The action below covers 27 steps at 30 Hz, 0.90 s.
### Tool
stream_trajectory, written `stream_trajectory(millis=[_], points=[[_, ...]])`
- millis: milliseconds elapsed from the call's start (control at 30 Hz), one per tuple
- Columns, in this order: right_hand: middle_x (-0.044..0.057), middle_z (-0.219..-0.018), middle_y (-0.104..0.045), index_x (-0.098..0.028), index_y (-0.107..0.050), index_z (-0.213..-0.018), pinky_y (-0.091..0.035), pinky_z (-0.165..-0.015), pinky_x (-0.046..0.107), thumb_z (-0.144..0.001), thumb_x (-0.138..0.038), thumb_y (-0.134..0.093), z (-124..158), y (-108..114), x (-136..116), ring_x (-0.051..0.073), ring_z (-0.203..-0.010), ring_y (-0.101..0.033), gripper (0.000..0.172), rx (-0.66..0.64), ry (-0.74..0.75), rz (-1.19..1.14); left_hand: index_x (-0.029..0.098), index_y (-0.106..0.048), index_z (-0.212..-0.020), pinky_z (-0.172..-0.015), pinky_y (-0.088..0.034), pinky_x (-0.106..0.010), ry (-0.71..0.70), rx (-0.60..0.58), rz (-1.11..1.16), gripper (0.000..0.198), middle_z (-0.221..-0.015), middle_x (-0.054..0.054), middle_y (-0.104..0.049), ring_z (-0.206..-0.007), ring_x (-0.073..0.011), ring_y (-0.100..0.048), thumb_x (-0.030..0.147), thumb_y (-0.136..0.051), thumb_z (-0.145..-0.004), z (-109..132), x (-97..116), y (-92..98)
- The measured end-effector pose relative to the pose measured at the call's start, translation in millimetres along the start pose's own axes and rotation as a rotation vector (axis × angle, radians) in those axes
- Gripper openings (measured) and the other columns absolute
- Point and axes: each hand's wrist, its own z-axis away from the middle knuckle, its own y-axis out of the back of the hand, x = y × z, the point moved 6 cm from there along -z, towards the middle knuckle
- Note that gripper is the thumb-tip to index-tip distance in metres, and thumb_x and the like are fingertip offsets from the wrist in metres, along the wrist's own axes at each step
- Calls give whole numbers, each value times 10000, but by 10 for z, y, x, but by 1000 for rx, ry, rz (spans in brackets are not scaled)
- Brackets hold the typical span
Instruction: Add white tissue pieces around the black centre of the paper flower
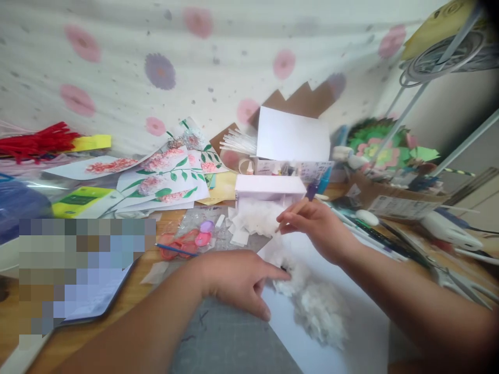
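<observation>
My left hand (pixel 237 280) reaches in from the lower left with its index finger stretched out and its thumb apart. That fingertip rests on a fluffy white figure (pixel 319 306), beside a small dark spot near its upper end. The figure lies on a sheet of white paper (pixel 362 291). Above it, my right hand (pixel 307 223) is closed in a pinch round a thin wooden stick (pixel 299 206), its lower end pointing down toward the paper. Close by the right fingertips is a pile of torn white fluffy material (pixel 259 218).
A grey cutting mat (pixel 226 332) lies under the paper. Orange-handled scissors (pixel 179 244) and a blue stick (pixel 171 249) are left of centre. A white box (pixel 268 184) stands behind the pile. At right are large scissors (pixel 452 275) and a cardboard box (pixel 401 205); a tablet (pixel 105 291) lies left.
</observation>
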Motion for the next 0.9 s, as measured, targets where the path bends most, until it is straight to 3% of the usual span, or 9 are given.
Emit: stream_trajectory(millis=[167, 367, 533, 700, 900], points=[[47, -818, -620, -106, -549, -685, -529, -683, 281, -739, -392, -663, 213, -42, 110, 132, -677, -617, 312, -154, -91, -119, 322, -426, -1280, -545, -383, -202, -10, -17, -6, 664, -752, 16, -641, -623, -141, -568, 415, -647, -661, 2, 23, -8], [50, -821, -625, -106, -531, -687, -506, -641, 232, -755, -371, -652, 322, -45, 254, 105, -662, -610, 299, -186, -153, -87, 349, -355, -1319, -564, -396, -215, 1, -66, -11, 683, -787, 17, -669, -658, -155, -592, 420, -622, -694, 28, 20, -27], [47, -835, -622, -117, -523, -695, -503, -675, 262, -784, -348, -627, 350, -47, 228, 115, -698, -608, 268, -240, -105, -153, 359, -372, -1306, -548, -378, -211, 16, -63, -32, 707, -800, 29, -665, -645, -144, -576, 364, -660, -660, 37, 39, -7], [54, -866, -621, -124, -533, -692, -459, -786, 289, -807, -279, -606, 384, -8, 235, 146, -870, -584, 207, -272, -30, -39, 382, -359, -1307, -534, -358, -213, 36, -73, -48, 727, -803, 36, -655, -634, -139, -557, 373, -670, -650, 38, 59, -4], [61, -867, -612, -118, -541, -699, -455, -734, 276, -830, -234, -578, 388, 39, 205, 147, -836, -578, 179, -263, 27, 61, 388, -355, -1308, -537, -352, -210, 55, -83, -40, 739, -807, 40, -646, -648, -137, -553, 352, -672, -642, 44, 57, -10]])
